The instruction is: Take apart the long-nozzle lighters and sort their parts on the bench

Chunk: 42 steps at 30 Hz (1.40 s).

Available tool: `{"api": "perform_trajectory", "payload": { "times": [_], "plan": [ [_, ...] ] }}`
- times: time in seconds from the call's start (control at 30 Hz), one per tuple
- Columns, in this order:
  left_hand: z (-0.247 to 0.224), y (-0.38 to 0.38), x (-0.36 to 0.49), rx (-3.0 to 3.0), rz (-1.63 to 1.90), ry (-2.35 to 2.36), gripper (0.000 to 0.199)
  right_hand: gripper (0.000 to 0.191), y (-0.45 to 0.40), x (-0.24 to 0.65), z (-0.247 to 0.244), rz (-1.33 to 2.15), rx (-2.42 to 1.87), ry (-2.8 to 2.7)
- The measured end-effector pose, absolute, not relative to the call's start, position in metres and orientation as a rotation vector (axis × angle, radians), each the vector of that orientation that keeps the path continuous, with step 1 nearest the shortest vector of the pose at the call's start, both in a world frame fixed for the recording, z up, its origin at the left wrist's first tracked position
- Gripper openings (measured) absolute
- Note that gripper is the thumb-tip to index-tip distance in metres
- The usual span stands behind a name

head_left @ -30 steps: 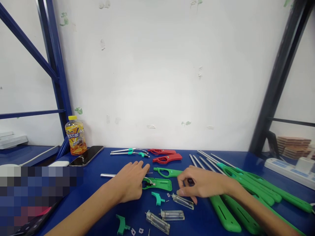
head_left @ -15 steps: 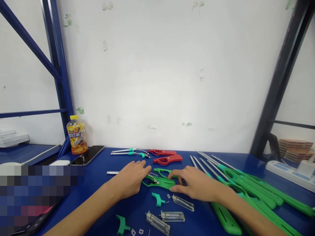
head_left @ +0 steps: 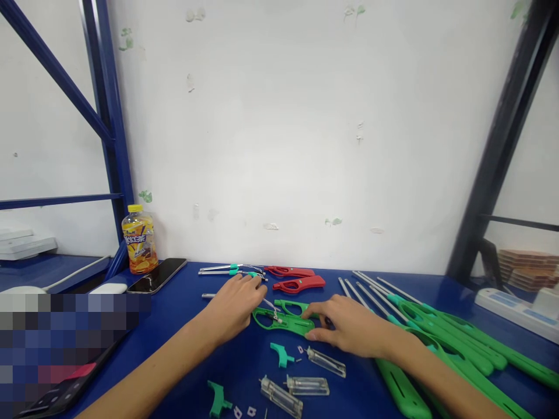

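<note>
My left hand point(head_left: 240, 302) is closed over the metal rod point(head_left: 208, 295), whose tip sticks out to its left; thin wires run from the hand to the open green lighter shell point(head_left: 292, 325). Thumb and fingers of my right hand point(head_left: 338, 323) grip that shell's right end. Behind it lies another green half point(head_left: 290, 306), partly hidden by my right fingers. In front are a teal trigger point(head_left: 282, 355), a second teal trigger point(head_left: 217, 400) and several clear fuel tanks point(head_left: 308, 385).
Red shells point(head_left: 300, 284) and rods with teal collars point(head_left: 218, 272) lie at the back. Several green lighters point(head_left: 463, 343) fill the right side. A bottle point(head_left: 140, 241) and phone point(head_left: 158, 276) stand and lie at the left; a power strip point(head_left: 510, 308) is far right.
My left hand has shifted slightly back and left with the rod, uncovering the shell's left loop and more of the wires. My right hand keeps its hold on the shell.
</note>
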<state>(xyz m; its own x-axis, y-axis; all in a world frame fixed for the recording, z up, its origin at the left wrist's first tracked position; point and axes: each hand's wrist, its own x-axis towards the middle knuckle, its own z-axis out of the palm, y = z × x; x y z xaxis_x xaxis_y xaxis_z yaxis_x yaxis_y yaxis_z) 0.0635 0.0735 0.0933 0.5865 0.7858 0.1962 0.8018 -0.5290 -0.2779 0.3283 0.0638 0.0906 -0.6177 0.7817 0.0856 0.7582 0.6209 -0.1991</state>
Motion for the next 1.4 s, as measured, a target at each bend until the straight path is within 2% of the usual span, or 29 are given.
{"api": "perform_trajectory", "payload": {
  "times": [0.43, 0.8, 1.0, 1.4],
  "plan": [
    [0.073, 0.113, 0.036, -2.282, -0.172, -1.539, 0.038, 0.034, 0.063, 0.330, 0.091, 0.261, -1.273, -2.673],
    [0.067, 0.110, 0.042, -2.132, -0.137, -1.765, 0.037, 0.034, 0.061, 0.328, 0.094, 0.241, -1.283, -2.677],
    [0.064, 0.112, 0.037, -2.155, -0.104, -1.772, 0.047, 0.034, 0.059, 0.329, 0.094, 0.219, -1.285, -2.683],
    [0.059, 0.117, 0.039, -2.197, -0.059, -1.740, 0.043, 0.033, 0.062, 0.329, 0.092, 0.191, -1.254, -2.670]
  ]
}}
